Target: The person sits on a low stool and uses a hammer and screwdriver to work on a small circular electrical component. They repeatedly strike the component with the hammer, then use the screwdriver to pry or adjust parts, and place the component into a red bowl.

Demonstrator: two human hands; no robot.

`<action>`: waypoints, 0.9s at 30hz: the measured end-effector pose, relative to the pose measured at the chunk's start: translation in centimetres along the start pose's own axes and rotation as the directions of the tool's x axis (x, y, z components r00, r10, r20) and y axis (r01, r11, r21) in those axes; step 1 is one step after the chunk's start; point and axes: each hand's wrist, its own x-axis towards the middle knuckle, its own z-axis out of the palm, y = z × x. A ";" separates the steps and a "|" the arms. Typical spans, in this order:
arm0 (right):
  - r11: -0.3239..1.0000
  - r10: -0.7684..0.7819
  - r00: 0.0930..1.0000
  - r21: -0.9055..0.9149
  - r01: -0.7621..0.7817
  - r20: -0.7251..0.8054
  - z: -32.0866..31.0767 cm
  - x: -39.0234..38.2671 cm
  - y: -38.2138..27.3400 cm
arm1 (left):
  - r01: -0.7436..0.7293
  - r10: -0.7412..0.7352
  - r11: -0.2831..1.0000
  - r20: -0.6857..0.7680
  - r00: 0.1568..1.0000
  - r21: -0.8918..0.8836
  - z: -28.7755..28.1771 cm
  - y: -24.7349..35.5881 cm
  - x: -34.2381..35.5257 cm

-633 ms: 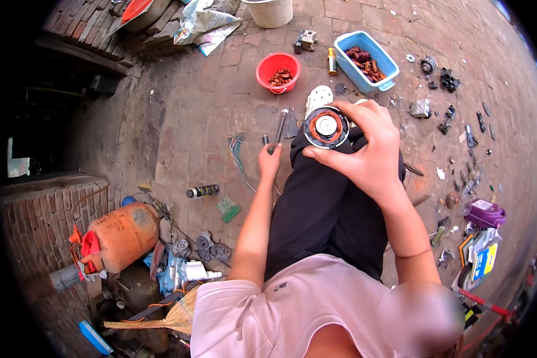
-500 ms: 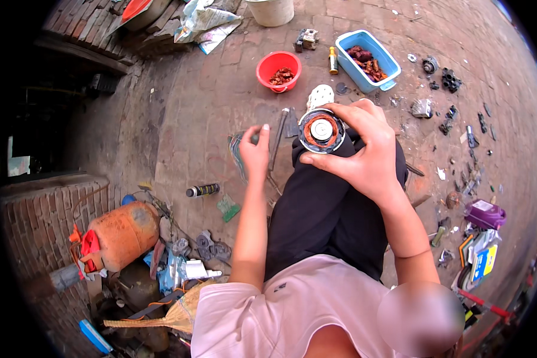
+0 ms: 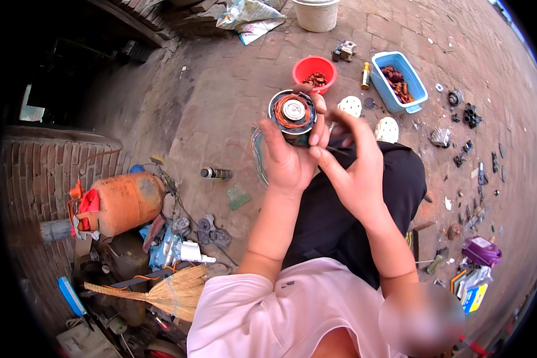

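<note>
A round motor part point(image 3: 293, 112) with copper windings around a pale central hub rests in my left hand point(image 3: 292, 158). The fingers of that hand wrap round its right side and the thumb stands along the left. Close by on the right, my right hand point(image 3: 358, 170) is slightly smeared, its thumb and forefinger apart and its thumb tip near the left hand's fingers. I see nothing held in it. Part of the motor's lower side is hidden by the left palm.
Ahead stand a red bowl point(image 3: 315, 73) and a blue tub point(image 3: 422, 98), both with reddish-brown pieces. Metal parts point(image 3: 440, 138) lie scattered at right. On the left are an orange gas cylinder point(image 3: 128, 203), a black can point(image 3: 216, 173) and a straw broom point(image 3: 176, 292).
The motor part has passed from my right hand into my left and moved a little left. The right hand has let go and dropped lower beside it. The view has shifted.
</note>
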 end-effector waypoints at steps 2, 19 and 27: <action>0.998 -0.032 0.999 -0.055 0.032 0.009 0.6 -0.7 0.1 | -0.078 0.089 0.989 -0.086 0.992 0.126 0.9 -0.2 -0.2; 0.997 -0.077 0.990 -0.023 0.080 0.117 -4.0 -1.5 -2.9 | 0.123 -0.265 0.948 -0.517 0.814 -0.294 5.5 2.9 -1.7; 0.990 0.127 0.958 0.031 -0.139 0.257 -2.4 -2.8 -2.4 | 0.159 -0.195 0.976 -0.281 0.940 -0.147 4.4 2.3 -1.8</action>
